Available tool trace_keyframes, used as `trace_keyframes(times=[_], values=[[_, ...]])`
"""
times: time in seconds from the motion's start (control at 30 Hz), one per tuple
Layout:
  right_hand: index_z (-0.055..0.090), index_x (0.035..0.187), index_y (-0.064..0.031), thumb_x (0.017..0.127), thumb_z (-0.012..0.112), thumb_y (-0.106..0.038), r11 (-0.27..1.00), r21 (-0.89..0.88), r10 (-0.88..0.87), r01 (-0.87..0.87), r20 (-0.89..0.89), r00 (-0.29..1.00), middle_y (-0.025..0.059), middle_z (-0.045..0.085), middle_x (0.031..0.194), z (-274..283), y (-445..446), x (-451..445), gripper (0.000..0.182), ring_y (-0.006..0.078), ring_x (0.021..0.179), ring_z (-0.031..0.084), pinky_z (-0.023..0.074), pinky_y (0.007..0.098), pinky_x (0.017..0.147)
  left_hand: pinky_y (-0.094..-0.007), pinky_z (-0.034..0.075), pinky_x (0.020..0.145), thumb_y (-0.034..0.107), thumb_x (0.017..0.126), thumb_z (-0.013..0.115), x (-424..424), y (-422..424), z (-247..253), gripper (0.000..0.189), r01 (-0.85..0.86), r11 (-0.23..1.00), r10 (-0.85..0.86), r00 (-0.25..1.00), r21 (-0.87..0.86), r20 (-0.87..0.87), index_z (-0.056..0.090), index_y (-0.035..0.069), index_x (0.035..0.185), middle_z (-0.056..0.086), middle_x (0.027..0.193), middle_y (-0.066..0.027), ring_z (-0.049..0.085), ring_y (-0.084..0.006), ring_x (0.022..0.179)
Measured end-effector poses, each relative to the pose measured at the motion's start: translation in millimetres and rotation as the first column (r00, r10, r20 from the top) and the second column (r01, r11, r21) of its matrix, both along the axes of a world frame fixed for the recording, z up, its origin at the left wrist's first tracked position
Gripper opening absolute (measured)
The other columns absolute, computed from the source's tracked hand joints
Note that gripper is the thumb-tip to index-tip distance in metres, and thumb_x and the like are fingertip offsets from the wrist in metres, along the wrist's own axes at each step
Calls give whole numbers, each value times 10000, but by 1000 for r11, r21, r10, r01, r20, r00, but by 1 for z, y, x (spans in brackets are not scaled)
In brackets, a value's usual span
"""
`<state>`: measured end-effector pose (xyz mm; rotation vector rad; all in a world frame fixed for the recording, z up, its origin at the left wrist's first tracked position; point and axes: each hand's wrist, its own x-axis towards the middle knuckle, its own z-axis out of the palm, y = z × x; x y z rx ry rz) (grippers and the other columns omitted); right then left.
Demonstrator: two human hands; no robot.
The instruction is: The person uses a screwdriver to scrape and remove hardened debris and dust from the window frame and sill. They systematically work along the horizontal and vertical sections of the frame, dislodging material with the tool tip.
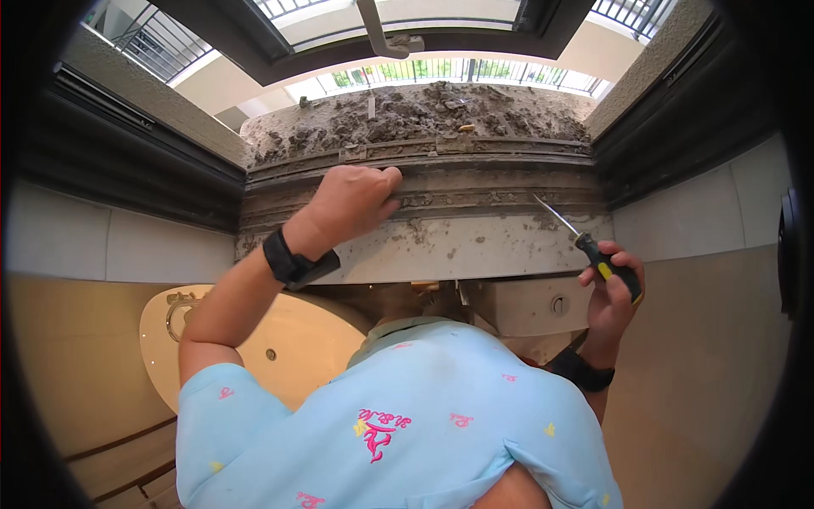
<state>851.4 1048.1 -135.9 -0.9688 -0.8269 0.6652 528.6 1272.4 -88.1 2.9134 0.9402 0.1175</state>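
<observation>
My left hand [359, 197] is curled over the dirty window track [445, 202], with a dark band at its wrist; whatever its fingers may hold is hidden. In my right hand [613, 286], at the right, is a screwdriver [607, 264] with a black and yellow handle. Its metal shaft points up and left, the tip over the track's near edge. Grey-brown dirt lies in the grooves. Clumps of dirt [407, 114] cover the outer ledge, along with a small tan piece [467, 128] and a pale strip [371, 107]. Specks of dirt dot the white sill [509, 248].
An open window sash [420, 48] with a handle [381, 38] hangs above the ledge. Dark frames flank the opening. Below the sill are a bathtub [305, 337] at left and a toilet cistern [528, 308] near my right arm. Railings show outside.
</observation>
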Motion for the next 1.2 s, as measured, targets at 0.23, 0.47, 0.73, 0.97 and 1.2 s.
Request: trace_keyframes(times=[0.23, 0.47, 0.73, 0.97, 1.2], values=[[564, 1117, -23, 860, 528, -146, 969, -16, 227, -245, -316, 921, 213, 595, 1176, -12, 26, 30, 287, 248, 689, 645, 545, 320, 641, -398, 513, 686, 192, 782, 719, 12, -35, -20, 218, -232, 972, 222, 951, 25, 215, 596, 97, 934, 616, 799, -81, 637, -293, 794], [569, 1098, -28, 862, 545, -149, 894, -26, 398, -447, -413, 819, 211, 619, 1160, -8, 76, -9, 266, 269, 661, 661, 553, 345, 573, -394, 506, 730, 161, 769, 713, 32, -51, -39, 168, -316, 948, 277, 866, 28, 416, 662, 105, 919, 616, 843, -56, 621, -273, 849], [564, 1081, -8, 840, 563, -127, 859, 35, 471, -511, -447, 760, 223, 618, 1159, -14, 94, -43, 269, 272, 657, 678, 554, 344, 553, -380, 509, 723, 100, 758, 717, 29, -51, -46, 117, -297, 955, 244, 796, 6, 555, 700, 90, 873, 637, 834, -52, 622, -268, 830], [561, 1077, -2, 831, 576, -143, 845, 32, 514, -533, -323, 795, 239, 602, 1162, 2, 90, -50, 284, 265, 666, 678, 547, 331, 553, -364, 528, 693, 91, 764, 727, 21, -45, -51, 120, -234, 972, 170, 756, 18, 632, 714, 96, 883, 664, 867, -51, 640, -259, 801], [548, 1125, 18, 849, 569, -124, 850, 91, 525, -520, -250, 814, 239, 591, 1193, 44, 117, -60, 311, 258, 719, 678, 549, 321, 609, -351, 543, 683, 113, 793, 721, 17, -10, -9, 128, -292, 955, 180, 711, 54, 680, 720, 106, 920, 690, 926, -55, 656, -232, 740]])
